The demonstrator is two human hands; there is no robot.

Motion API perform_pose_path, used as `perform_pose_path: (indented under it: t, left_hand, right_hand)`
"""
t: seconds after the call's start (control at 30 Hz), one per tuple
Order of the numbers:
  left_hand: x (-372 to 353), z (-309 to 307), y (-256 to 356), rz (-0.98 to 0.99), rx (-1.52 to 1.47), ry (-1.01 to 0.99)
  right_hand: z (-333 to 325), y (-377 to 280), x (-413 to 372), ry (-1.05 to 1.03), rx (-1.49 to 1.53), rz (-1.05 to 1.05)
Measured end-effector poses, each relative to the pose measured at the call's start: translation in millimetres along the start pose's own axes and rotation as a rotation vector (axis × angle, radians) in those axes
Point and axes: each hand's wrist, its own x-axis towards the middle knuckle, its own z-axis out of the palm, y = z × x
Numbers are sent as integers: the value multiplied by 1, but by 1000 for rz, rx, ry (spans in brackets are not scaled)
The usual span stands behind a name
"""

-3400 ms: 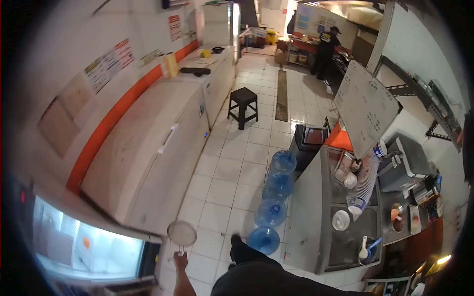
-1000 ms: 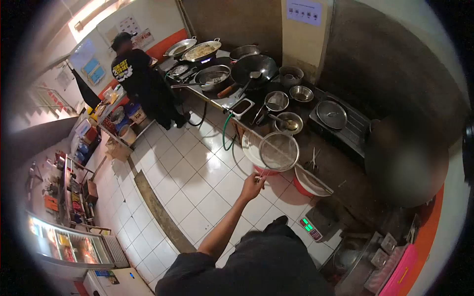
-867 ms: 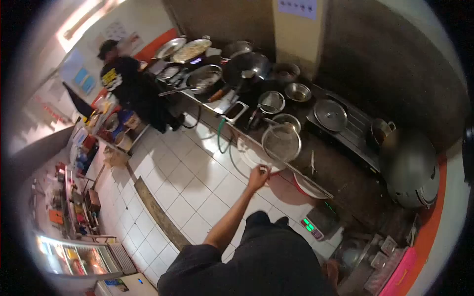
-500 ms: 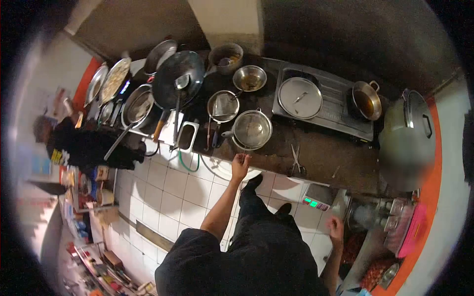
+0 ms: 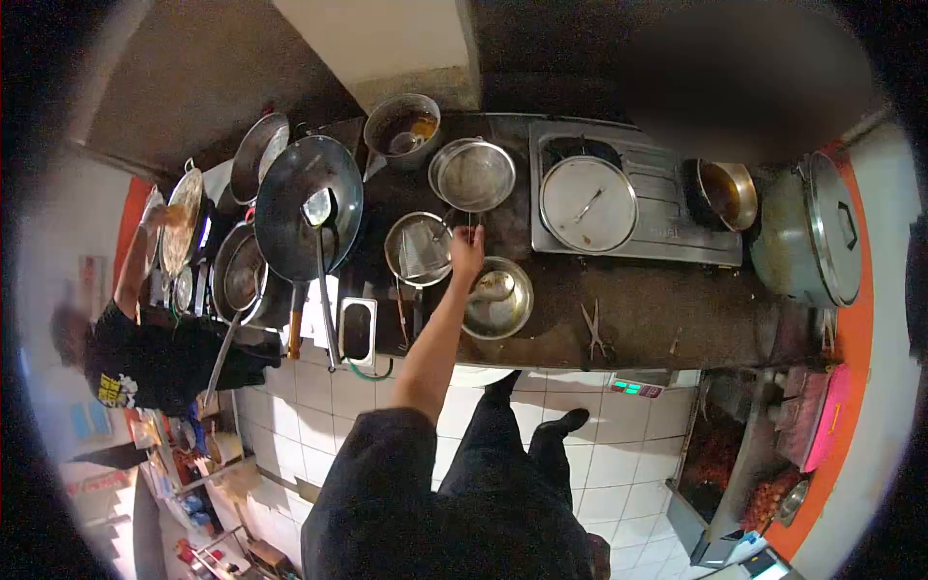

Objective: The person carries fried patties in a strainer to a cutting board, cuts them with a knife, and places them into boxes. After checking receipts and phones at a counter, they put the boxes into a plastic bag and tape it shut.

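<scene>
My left hand [image 5: 468, 251] is closed on the handle of a round mesh strainer [image 5: 474, 174]. The strainer's bowl lies over a small metal bowl [image 5: 438, 155] at the back of the counter. Just in front of my hand stands a steel bowl [image 5: 528, 307] with a ladle [image 5: 496, 286] in it. To the left is a round pan [image 5: 391, 253] holding a flat slotted skimmer [image 5: 422, 249]. Low beside my body, only a dim part of my right hand [image 5: 598, 557] shows, its fingers hidden.
Scissors [image 5: 594, 331] lie on the dark counter. A gas stove [image 5: 667, 227] carries a lidded pan [image 5: 589, 203] and a pan of brown liquid [image 5: 727, 193]; a tall lidded pot [image 5: 788, 242] stands right. Left are a wok [image 5: 280, 217] and another person [image 5: 145, 358] at work.
My left hand has moved the strainer from the front bowl to the bowl behind it, uncovering the front bowl and its ladle. My right hand has drawn in towards my body.
</scene>
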Motion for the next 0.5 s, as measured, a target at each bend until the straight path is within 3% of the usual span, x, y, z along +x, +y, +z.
perform_pose_path:
  t: [0.1,0.17,0.2,0.23,0.3,0.33,0.37,0.4,0.43,0.47,0.5]
  left_hand:
    - [42,25,-41,-101,210,-97]
    - [39,18,-29,-412,-253,-215]
    - [37,23,-39,-499,-269,-185]
    - [35,30,-44,-583,-285,-161]
    - [19,25,-28,-587,-310,-173]
    - [-3,2,17,-534,-139,-238]
    - [-17,27,-39,-116,326,81]
    - [-59,-24,59,-291,7,-283]
    - [-77,9,-28,-82,83,-109]
    - [-125,9,-10,94,269,-24]
    - [-182,-7,52,0,118,-121]
  right_hand:
    - [21,27,-17,29,192,7]
    - [26,74,-18,39,355,-10]
    - [36,75,-41,12,373,-32]
    - [33,117,-24,3,382,131]
    - [62,105,-64,-31,186,-45]
    - [78,87,-83,-82,32,-159]
    - [95,75,-103,-127,-98,-298]
    - [110,67,-121,-152,-180,-418]
    - [130,76,-135,-123,-139,-424]
    - [151,86,-144,-58,-105,-463]
    - [163,92,-142,10,-70,-513]
